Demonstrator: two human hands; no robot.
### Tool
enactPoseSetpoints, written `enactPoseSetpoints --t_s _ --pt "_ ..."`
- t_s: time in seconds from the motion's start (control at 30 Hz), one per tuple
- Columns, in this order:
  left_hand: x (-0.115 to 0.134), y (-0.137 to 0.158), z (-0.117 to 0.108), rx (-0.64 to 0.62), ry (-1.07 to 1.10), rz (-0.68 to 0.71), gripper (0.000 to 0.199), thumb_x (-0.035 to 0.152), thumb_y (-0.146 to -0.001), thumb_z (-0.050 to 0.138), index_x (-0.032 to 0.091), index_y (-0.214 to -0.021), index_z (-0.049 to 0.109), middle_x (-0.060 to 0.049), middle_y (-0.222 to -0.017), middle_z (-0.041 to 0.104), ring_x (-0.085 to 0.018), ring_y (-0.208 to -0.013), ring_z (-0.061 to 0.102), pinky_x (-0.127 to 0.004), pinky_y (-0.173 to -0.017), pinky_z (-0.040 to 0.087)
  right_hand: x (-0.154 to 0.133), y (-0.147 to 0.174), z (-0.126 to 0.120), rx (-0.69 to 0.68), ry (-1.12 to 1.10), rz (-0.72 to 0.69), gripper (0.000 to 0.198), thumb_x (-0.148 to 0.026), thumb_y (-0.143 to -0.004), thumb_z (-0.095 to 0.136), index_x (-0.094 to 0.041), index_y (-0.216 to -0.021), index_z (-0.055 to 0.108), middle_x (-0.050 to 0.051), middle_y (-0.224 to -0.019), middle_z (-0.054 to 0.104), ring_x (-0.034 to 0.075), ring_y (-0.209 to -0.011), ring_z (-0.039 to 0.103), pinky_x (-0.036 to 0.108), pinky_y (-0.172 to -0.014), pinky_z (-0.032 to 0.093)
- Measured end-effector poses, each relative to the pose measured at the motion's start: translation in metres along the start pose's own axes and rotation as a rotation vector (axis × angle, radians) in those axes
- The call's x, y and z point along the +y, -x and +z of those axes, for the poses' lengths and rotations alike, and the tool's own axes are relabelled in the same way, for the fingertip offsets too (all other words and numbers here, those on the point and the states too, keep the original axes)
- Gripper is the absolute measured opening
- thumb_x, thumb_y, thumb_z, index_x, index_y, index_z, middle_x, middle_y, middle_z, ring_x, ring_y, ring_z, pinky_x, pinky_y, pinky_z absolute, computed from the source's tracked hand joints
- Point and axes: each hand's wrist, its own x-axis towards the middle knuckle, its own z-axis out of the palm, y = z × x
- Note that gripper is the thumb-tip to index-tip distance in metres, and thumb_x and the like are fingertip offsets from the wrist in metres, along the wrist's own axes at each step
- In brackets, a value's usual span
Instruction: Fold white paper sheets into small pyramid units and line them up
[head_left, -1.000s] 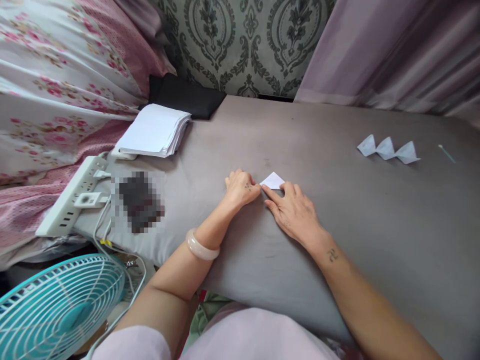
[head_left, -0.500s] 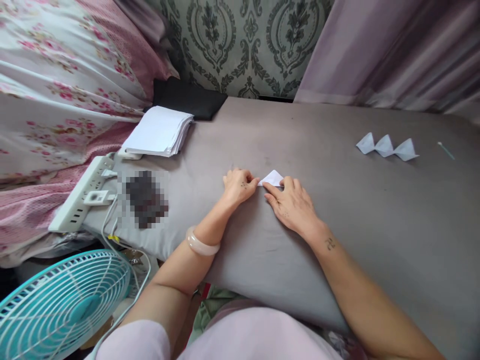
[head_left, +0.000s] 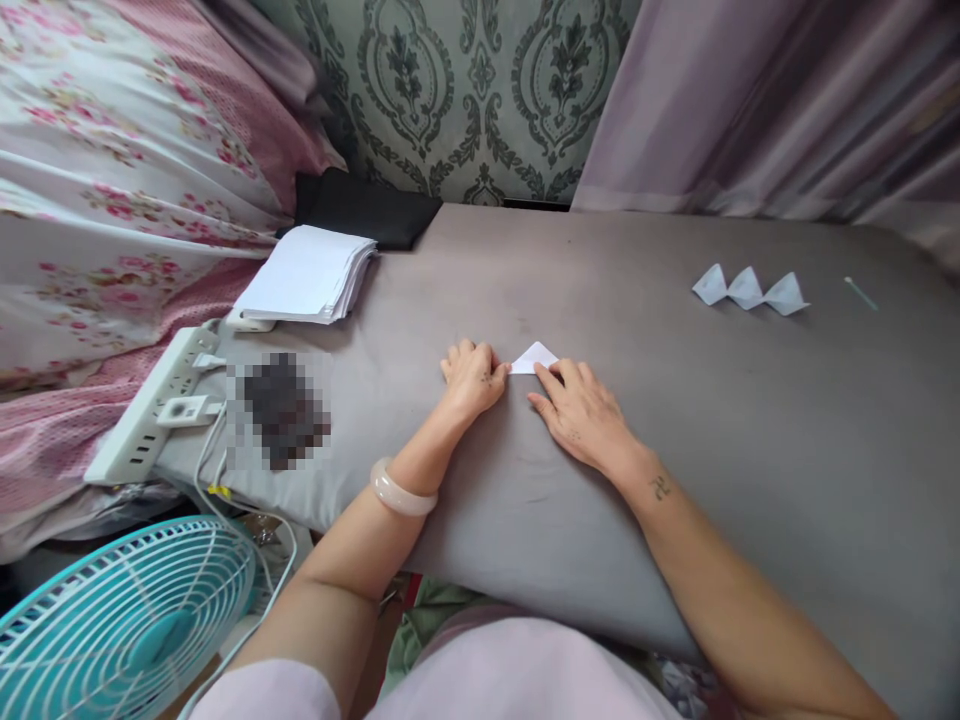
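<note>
A small white paper, folded into a triangle, lies on the grey-covered surface with its peak pointing away from me. My left hand has its thumb and forefinger closed at the paper's left corner, the other fingers curled. My right hand rests across the right side, its fingers extended and pressing on the paper, the thumb apart below the lower edge. The right corner is hidden beneath those fingers. To the far right stand three folded white paper shapes in a row, with pointed tops.
A stack of white paper lies at the back left, before a black flat item. Nearer are a white power strip with plugs and cables, and a blurred-out dark object. A turquoise fan stands lower left. A thin stick lies far right.
My right hand's fingers have shifted slightly on the paper, and its forefinger now sits nearer the middle of the lower edge. The whole view has moved a little.
</note>
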Motion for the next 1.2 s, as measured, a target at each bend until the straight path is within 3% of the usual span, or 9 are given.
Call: enactPoseSetpoints --t_s 0.1,0.2,0.3,0.37,0.6,0.8,0.97,1.2 --pt "-0.001 0.001 0.003 0.037 0.008 0.130 0.018 0.027 -0.089 0.049 0.018 -0.101 0.058 -0.012 -0.107 0.057 -0.029 -0.104 0.048 -0.044 -0.088 0.038 -0.001 -0.002 -0.001 -0.004 0.006 0.015 0.045 -0.041 -0.098 0.036 -0.018 -0.133 0.054 0.013 -0.116 0.057 0.026 -0.102 0.049 0.037 -0.083 0.043" --pt "-0.002 0.000 0.005 0.077 -0.006 0.439 0.031 0.012 -0.089 0.040 0.016 -0.116 0.054 -0.013 -0.117 0.054 -0.025 -0.104 0.046 -0.041 -0.092 0.039 -0.001 -0.005 -0.001 0.003 -0.015 0.034 0.043 -0.040 -0.099 0.036 -0.019 -0.130 0.056 0.012 -0.115 0.056 0.026 -0.102 0.049 0.038 -0.084 0.043" --pt "-0.002 -0.002 0.007 0.030 -0.053 0.719 0.040 0.005 -0.088 0.034 0.014 -0.122 0.052 -0.014 -0.122 0.053 -0.024 -0.105 0.046 -0.039 -0.096 0.039 0.001 -0.005 0.000 0.022 -0.066 0.040 0.041 -0.040 -0.099 0.035 -0.021 -0.125 0.059 0.011 -0.114 0.056 0.025 -0.103 0.049 0.037 -0.086 0.043" --pt "-0.001 -0.002 0.007 -0.019 -0.088 0.802 0.041 0.004 -0.088 0.032 0.012 -0.125 0.050 -0.015 -0.123 0.053 -0.023 -0.105 0.047 -0.038 -0.098 0.040 0.003 -0.004 0.000 0.026 -0.093 0.037 0.040 -0.041 -0.099 0.035 -0.021 -0.122 0.060 0.010 -0.115 0.057 0.025 -0.104 0.050 0.037 -0.085 0.044" --pt "0.006 -0.003 0.009 -0.047 -0.220 0.767 0.043 0.012 -0.092 0.034 0.008 -0.133 0.043 -0.019 -0.125 0.050 -0.026 -0.106 0.048 -0.042 -0.096 0.043 0.005 0.000 0.001 0.030 -0.145 0.043 0.041 -0.038 -0.099 0.034 -0.019 -0.129 0.055 0.011 -0.122 0.056 0.024 -0.111 0.050 0.037 -0.087 0.047" --pt "0.008 -0.004 0.009 -0.057 -0.215 0.754 0.042 0.011 -0.091 0.036 0.009 -0.132 0.045 -0.019 -0.130 0.047 -0.025 -0.109 0.047 -0.041 -0.099 0.041 -0.001 0.001 0.004 0.023 -0.008 0.114 0.049 -0.040 -0.099 0.035 -0.009 -0.135 0.048 0.016 -0.124 0.055 0.028 -0.111 0.051 0.039 -0.088 0.046" --pt "0.005 -0.007 0.007 -0.076 -0.172 0.751 0.046 0.006 -0.088 0.035 0.010 -0.132 0.048 -0.018 -0.131 0.048 -0.025 -0.110 0.047 -0.040 -0.099 0.041 0.000 0.001 0.000 0.008 -0.002 0.102 0.047 -0.039 -0.099 0.033 -0.012 -0.133 0.052 0.014 -0.122 0.057 0.027 -0.111 0.051 0.038 -0.088 0.045" --pt "0.003 -0.007 0.009 -0.045 -0.134 0.725 0.051 0.001 -0.080 0.038 0.012 -0.127 0.053 -0.016 -0.131 0.050 -0.024 -0.107 0.049 -0.039 -0.100 0.041 0.005 0.006 -0.001 0.056 0.039 0.168 0.038 -0.033 -0.097 0.037 -0.014 -0.120 0.061 0.014 -0.116 0.059 0.028 -0.103 0.053 0.038 -0.076 0.046"
